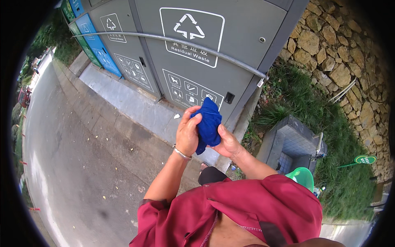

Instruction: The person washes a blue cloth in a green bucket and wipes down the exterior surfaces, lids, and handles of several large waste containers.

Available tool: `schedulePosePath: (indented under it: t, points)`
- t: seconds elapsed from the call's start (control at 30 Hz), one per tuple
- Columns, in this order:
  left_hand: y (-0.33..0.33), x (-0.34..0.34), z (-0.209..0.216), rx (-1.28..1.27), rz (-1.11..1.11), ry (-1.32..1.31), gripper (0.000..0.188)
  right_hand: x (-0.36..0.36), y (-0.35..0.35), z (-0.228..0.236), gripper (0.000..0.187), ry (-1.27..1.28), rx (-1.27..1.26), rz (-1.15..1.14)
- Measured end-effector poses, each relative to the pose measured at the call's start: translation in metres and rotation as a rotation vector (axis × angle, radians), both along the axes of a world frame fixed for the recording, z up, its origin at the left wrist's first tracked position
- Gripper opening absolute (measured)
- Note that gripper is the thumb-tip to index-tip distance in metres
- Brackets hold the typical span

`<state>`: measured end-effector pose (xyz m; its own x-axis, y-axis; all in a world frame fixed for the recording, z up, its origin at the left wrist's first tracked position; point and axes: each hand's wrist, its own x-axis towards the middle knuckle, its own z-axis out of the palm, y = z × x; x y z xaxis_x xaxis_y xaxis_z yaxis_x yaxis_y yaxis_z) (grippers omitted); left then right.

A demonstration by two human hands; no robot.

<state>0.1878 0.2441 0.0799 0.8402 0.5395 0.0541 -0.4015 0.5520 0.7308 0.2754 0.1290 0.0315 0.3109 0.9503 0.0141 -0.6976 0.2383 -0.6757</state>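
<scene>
Grey doors (242,33): we see a smooth surface, flat like painted metal, with white printing in two scripts.
Upper panel (189,29): we find here three bent arrows making a triangle, with lettering below, all inside a white frame of rounded corners; the metal bar (173,40) crosses over the lettering.
Lower panel (177,84): we notice small square pictograms in rows, partly hidden behind the cloth; their captions are too small for us to read.
Blue door (92,41) and green door (84,45): we see them at the far left, also with white marks.
Oval sign (365,159): we see it green, with pale writing, above the grass (349,181).
Blue cloth (210,123): we see soft, crumpled fabric, bunched with a pointed top; it is between the two hands, in front of the doors.
Left hand (188,133): we see it gripping the cloth from the left side, with bent fingers and the thumb on the fabric.
Right hand (225,142): we see it gripping the lower right side, the thumb pointing upward.
Forearms: we see both bare and raised toward the cloth; a silvery bracelet (181,153) circles the left wrist.
Basin (284,158): we see a box shape, tiled inside, near a green bucket (303,177).
Wall (329,45): we see rough, irregular brown stones.
</scene>
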Motion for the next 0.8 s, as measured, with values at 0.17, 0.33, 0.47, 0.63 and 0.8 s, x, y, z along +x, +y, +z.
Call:
schedulePosePath:
  t: [0.17,0.33,0.47,0.63,0.8]
  points:
    - [0.037,0.068,0.031,0.573,-0.044,0.177,0.043,0.068,0.018,0.065,0.043,0.107,-0.358,-0.457]
    - [0.11,0.068,0.007,0.574,0.137,0.276,0.039,0.168,0.008,0.1,0.05,-0.858,-0.132,-1.175]
    - [0.168,0.034,-0.044,0.428,0.201,0.574,0.031,0.213,0.035,0.147,0.052,-2.008,-0.347,-1.53]
    - [0.235,0.001,-0.081,0.328,0.227,0.765,0.026,0.257,0.101,0.149,0.058,-2.556,-0.524,-1.458]
    - [0.304,0.012,-0.069,0.382,0.209,0.808,0.026,0.249,0.208,0.229,0.069,-2.636,-0.372,-1.43]
